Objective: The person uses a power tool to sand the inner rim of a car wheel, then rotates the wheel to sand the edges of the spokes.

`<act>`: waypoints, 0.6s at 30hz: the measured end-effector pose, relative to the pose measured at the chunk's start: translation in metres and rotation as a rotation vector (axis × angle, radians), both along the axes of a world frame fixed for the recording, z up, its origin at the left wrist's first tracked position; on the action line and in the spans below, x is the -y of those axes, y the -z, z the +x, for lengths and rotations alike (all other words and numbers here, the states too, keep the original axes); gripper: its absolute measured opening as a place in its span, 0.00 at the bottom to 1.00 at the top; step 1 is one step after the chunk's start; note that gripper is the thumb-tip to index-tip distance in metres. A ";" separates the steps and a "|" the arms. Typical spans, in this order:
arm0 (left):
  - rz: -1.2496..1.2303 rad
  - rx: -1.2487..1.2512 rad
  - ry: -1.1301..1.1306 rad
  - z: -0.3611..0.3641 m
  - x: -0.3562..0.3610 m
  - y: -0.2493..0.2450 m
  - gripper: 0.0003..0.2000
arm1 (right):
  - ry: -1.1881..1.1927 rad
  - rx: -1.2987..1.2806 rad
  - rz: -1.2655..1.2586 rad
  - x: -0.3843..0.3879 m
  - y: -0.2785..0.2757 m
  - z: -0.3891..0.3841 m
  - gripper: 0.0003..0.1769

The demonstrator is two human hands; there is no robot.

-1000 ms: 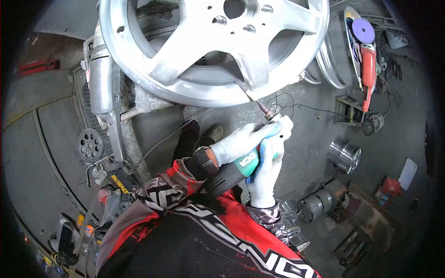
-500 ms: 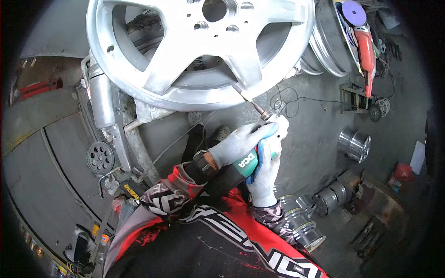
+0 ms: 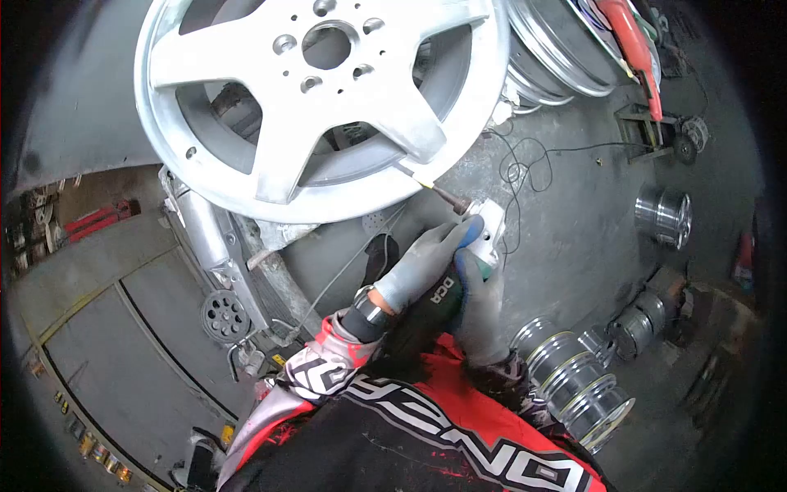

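Both my gloved hands are wrapped round a green and silver DCA power grinder (image 3: 490, 224), held in front of my body. My left hand (image 3: 422, 261) grips it near the head, thumb along the metal housing. Lower on the body, my right hand (image 3: 482, 307) is closed around it and slightly blurred. A narrow shaft with a pale tip (image 3: 420, 179) sticks out of the head towards the upper left. This tip meets the silver five-spoke alloy wheel (image 3: 344, 201), at the lower edge of a window beside the lower right spoke.
More wheel rims (image 3: 566, 49) lean behind on the right, with a red power tool (image 3: 630, 45) on them. A black cable (image 3: 525, 168) loops over the floor. Polished wheel barrels (image 3: 570, 377) lie near my right side. A metal stand with a cylinder (image 3: 205, 234) is at the left.
The view has turned, so the wheel appears further left and lower, and the floor items further right. The grinder's tip stays by the same spoke, both hands keeping their hold.
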State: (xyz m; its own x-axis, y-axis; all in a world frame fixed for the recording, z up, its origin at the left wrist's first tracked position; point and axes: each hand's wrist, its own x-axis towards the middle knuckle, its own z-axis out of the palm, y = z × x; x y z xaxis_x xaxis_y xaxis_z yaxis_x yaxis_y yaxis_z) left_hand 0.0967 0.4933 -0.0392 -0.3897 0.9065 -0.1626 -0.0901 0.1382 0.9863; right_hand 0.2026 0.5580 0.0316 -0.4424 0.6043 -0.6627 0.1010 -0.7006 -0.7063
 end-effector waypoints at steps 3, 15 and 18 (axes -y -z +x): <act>-0.128 0.250 -0.019 -0.003 -0.014 -0.009 0.29 | 0.024 -0.068 0.041 -0.010 0.001 0.000 0.30; -0.062 -0.029 0.032 0.002 0.017 -0.005 0.20 | -0.092 -0.021 0.019 0.008 -0.004 0.009 0.28; -0.128 0.130 0.018 0.001 -0.008 -0.015 0.22 | -0.013 -0.008 0.073 0.001 0.016 0.019 0.29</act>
